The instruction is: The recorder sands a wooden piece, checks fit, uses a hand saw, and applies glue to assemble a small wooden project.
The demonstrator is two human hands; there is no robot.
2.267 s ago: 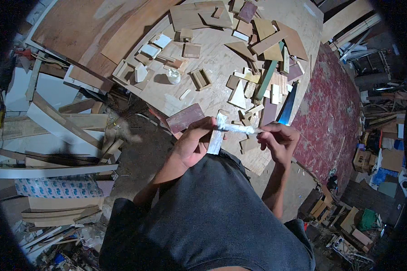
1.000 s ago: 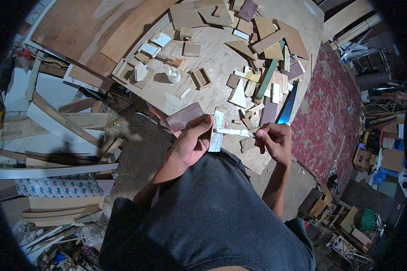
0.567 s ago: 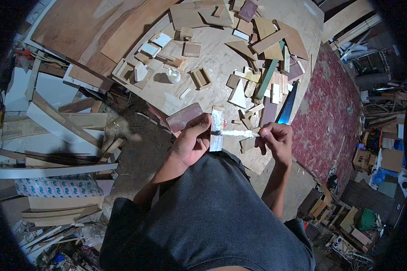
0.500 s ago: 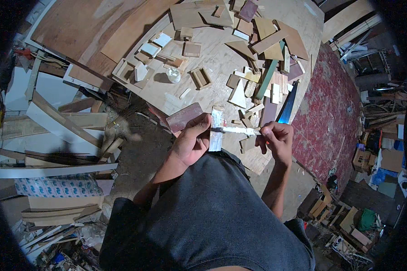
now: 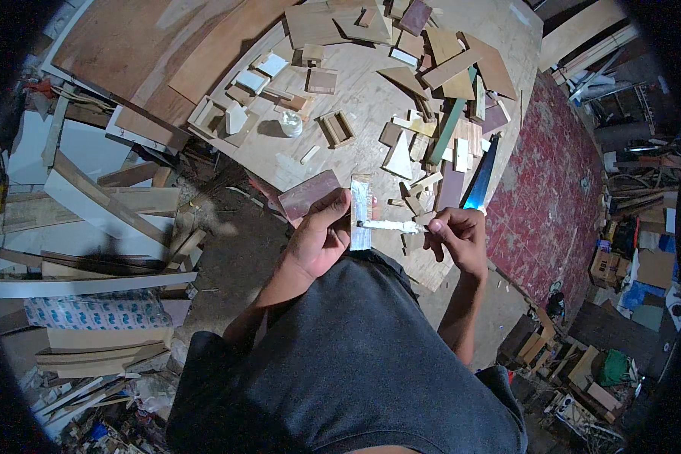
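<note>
My left hand [image 5: 317, 236] grips a small wooden block [image 5: 362, 198] upright by its left side, thumb near the upper part. White paste is spread over the block's face, with bare wood showing along the right edge. My right hand [image 5: 462, 237] pinches the right end of a thin stick [image 5: 390, 226] thickly coated in the same white. The stick's dark tip rests against the lower half of the block. Farther off on the table, a small jar of white stuff [image 5: 290, 125] stands beside an open wooden frame [image 5: 335, 130].
The plywood table [image 5: 340, 76] carries many wood offcuts, a white triangle [image 5: 398, 157], a long green strip [image 5: 450, 125] and a handsaw with a bluish blade [image 5: 480, 181]. A reddish-brown board [image 5: 310, 193] lies by my left hand. Boards and scraps [image 5: 98, 200] pile up at left.
The stick has slid down the block's face, and my right hand has shifted slightly left with it. More white now covers the block's upper part. My left hand has barely moved.
</note>
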